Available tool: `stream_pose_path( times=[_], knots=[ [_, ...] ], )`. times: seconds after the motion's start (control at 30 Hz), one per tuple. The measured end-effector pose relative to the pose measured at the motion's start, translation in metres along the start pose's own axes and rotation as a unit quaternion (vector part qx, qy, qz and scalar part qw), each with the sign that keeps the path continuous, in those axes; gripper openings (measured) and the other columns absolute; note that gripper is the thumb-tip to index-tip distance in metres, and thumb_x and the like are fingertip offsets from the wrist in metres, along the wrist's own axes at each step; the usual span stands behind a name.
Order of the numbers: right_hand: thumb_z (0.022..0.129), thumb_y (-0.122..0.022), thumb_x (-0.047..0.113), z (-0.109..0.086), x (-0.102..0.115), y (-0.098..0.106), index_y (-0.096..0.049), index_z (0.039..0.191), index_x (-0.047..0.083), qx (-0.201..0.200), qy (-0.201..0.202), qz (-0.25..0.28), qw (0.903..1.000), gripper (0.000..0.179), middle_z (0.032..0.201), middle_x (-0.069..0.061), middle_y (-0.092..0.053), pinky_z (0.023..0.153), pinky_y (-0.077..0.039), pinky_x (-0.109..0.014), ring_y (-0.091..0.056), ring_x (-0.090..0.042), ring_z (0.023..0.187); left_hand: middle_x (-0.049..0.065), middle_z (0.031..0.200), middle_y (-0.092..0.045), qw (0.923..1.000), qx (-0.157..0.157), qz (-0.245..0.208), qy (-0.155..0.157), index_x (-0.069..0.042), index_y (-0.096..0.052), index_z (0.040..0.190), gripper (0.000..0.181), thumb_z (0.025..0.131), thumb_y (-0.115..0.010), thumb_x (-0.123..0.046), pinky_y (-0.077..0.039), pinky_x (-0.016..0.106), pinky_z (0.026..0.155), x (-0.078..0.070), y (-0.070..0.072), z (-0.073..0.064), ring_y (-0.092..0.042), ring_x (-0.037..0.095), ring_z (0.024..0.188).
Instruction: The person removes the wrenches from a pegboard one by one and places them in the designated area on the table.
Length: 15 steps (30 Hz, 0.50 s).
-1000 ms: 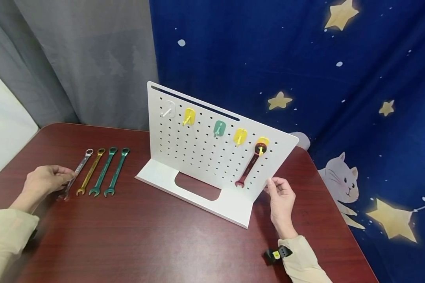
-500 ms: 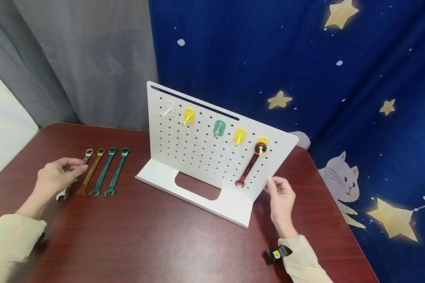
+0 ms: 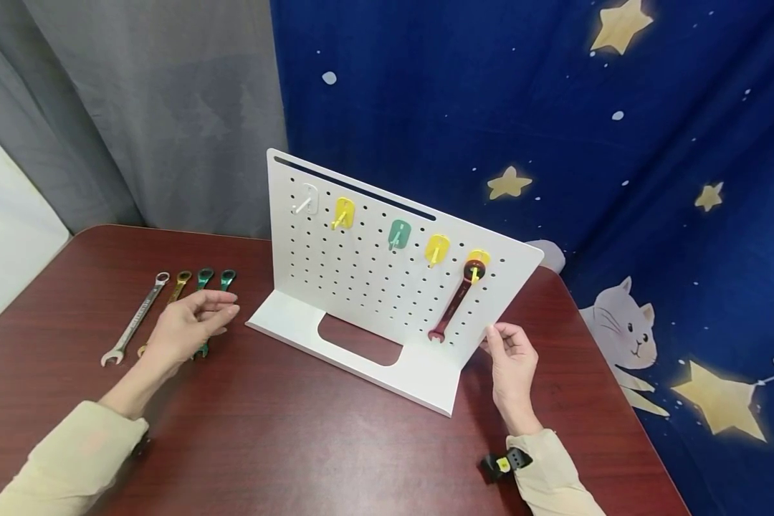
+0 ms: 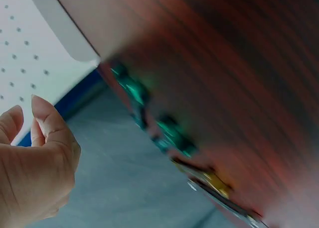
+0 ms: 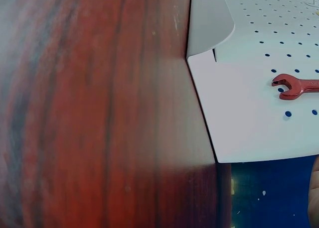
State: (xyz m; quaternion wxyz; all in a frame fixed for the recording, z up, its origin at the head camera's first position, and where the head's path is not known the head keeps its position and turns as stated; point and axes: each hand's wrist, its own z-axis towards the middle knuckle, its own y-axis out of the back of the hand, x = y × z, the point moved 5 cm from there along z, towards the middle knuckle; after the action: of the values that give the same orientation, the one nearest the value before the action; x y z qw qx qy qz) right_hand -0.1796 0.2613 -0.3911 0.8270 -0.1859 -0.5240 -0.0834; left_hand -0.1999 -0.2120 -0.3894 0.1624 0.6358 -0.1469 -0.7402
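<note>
My left hand [image 3: 182, 330] hovers above the row of wrenches at the left, holding nothing; in the left wrist view a gap shows between its thumb and fingers [image 4: 47, 121]. Partly hidden beneath it are a gold wrench [image 3: 183, 276] and two green wrenches, one nearer [image 3: 205, 275] and one farther right [image 3: 228, 276]. A silver wrench [image 3: 135, 320] lies fully visible left of them. My right hand [image 3: 514, 365] grips the right edge of the white pegboard [image 3: 361, 287], thumb in front. A dark red wrench [image 3: 453, 308] hangs from the rightmost yellow hook [image 3: 484, 256].
Along the pegboard's upper part sit a clear hook [image 3: 307, 198], a yellow hook [image 3: 344, 213], a green hook [image 3: 399, 234] and another yellow hook [image 3: 436, 249]. The board's base [image 3: 290, 319] stands on the brown table [image 3: 284, 444]. Curtains hang behind.
My left hand has left the silver wrench and moved right over the gold and green ones. The silver wrench stays on the table. The right hand and pegboard look the same.
</note>
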Motion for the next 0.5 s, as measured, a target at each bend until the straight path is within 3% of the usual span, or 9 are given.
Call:
stream_pose_path(
  times=[0.1,0.27,0.5],
  knots=[
    [0.086,-0.062,-0.006,0.000,0.001,0.000,-0.064,0.086,0.005,0.002,0.004,0.001,1.0000,0.011,0.072,-0.001,-0.063,0.063,-0.056,-0.021,-0.062,-0.008,0.064,-0.008,0.092,-0.065,0.9999,0.007,-0.012,-0.004,0.004,-0.057,0.116,0.037,0.091,-0.063,-0.022,-0.056,0.022,0.067,-0.010,-0.012,-0.002,-0.063,-0.005,0.078],
    [0.086,-0.064,-0.003,0.001,0.001,-0.001,-0.063,0.086,0.004,0.002,0.005,0.008,1.0000,0.008,0.072,0.000,-0.063,0.063,-0.055,-0.020,-0.062,-0.008,0.064,0.014,0.104,-0.065,0.9994,0.017,-0.029,-0.006,0.003,-0.057,0.118,0.037,0.092,-0.062,-0.022,-0.054,0.018,0.070,-0.024,-0.033,-0.006,-0.063,-0.004,0.082],
    [0.086,-0.064,-0.002,0.000,-0.001,0.001,-0.064,0.085,0.006,0.000,-0.001,0.004,1.0000,0.008,0.072,-0.001,-0.063,0.064,-0.056,-0.022,-0.062,-0.010,0.065,0.024,0.107,-0.064,0.9947,0.032,-0.097,-0.013,0.003,-0.059,0.114,0.031,0.089,-0.065,-0.014,-0.053,0.016,0.071,-0.042,-0.070,-0.009,-0.066,0.005,0.084]
  ],
)
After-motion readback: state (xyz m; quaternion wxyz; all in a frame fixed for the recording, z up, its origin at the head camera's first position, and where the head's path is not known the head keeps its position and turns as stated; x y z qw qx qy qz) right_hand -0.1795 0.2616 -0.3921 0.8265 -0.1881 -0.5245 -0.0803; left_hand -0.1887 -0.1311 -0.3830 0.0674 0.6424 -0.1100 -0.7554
